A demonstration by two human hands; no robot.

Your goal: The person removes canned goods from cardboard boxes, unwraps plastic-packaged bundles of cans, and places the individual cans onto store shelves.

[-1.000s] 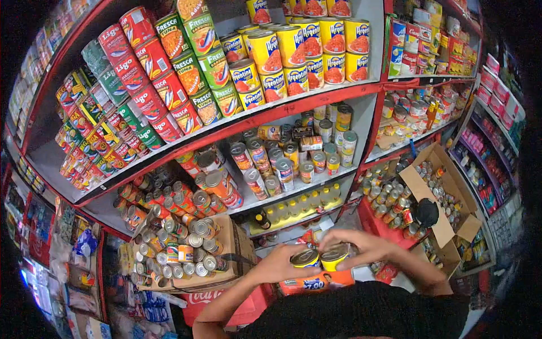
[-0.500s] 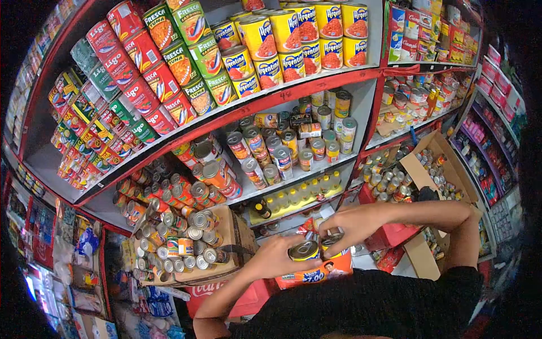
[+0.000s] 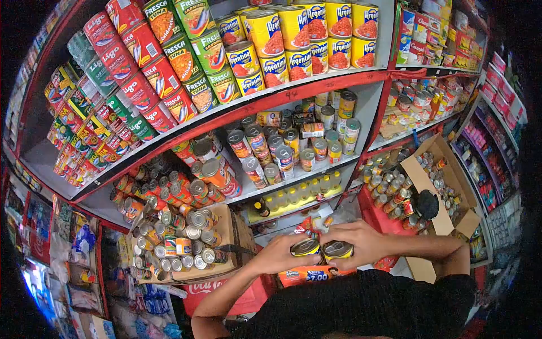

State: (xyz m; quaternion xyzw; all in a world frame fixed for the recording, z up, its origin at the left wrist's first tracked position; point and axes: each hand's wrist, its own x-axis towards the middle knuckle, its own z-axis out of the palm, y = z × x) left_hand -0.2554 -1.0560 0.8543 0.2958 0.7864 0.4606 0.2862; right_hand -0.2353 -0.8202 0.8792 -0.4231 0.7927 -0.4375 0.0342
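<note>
At the lower middle, my left hand (image 3: 276, 254) is closed round the side of a tin can (image 3: 305, 247) with a silver pull-tab lid and some yellow on its label. My right hand (image 3: 358, 240) grips a second tin can (image 3: 338, 249), also silver-topped with a yellow band. The two cans are side by side, their lids tilted toward me. Just below them shows an orange printed pack (image 3: 307, 276) reading "SAVE 7.00", partly hidden by the cans and my black shirt.
An open carton (image 3: 226, 268) heaped with loose cans stands at left on a red Coca-Cola case (image 3: 212, 291). Another carton (image 3: 454, 164) of cans is at right. Ahead, shelves hold stacked yellow Argentina cans (image 3: 293, 66), smaller cans (image 3: 285, 161) and yellow-capped bottles (image 3: 293, 196).
My right hand has gone from over the top of its can to round its side. Both cans are raised a little and tilted, and more of their lids shows.
</note>
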